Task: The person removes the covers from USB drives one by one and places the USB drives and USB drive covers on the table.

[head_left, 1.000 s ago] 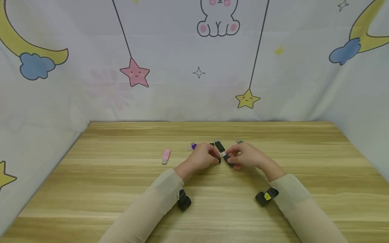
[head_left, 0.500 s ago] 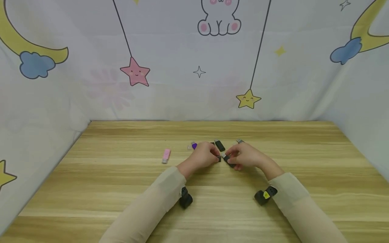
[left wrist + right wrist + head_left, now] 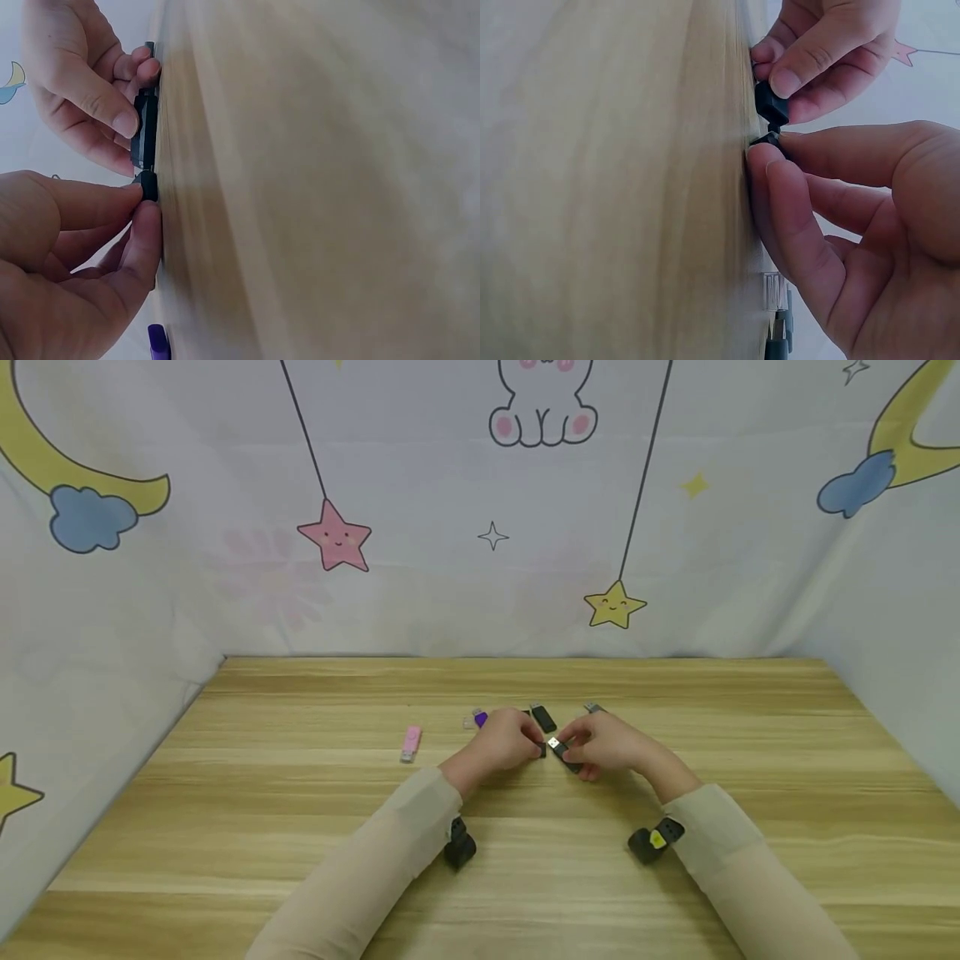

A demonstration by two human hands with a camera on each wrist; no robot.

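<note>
Near the middle of the table, my left hand (image 3: 502, 742) pinches a small black cap (image 3: 542, 749) between thumb and fingers. Just right of it, my right hand (image 3: 606, 743) holds a black USB flash drive (image 3: 567, 757), its bare metal connector (image 3: 554, 742) angled toward the cap. Only a narrow gap separates the two pieces in the head view. The left wrist view shows the cap (image 3: 148, 186) in line with the drive (image 3: 145, 131), both low over the wood. Seen from the right wrist, fingers cover much of the drive (image 3: 767, 140), and the cap (image 3: 771, 105) is above it.
A second black flash drive (image 3: 543, 718) lies just beyond the hands. A grey one (image 3: 592, 707) is partly behind my right hand. Left of my left hand are a purple drive (image 3: 481, 718), a clear cap (image 3: 468, 723) and a pink drive (image 3: 410, 745). White cloth walls enclose the table.
Both hands stay in nearly the same place. The cap has shifted slightly away from the person, and the drive's connector shows brighter and more fully now.
</note>
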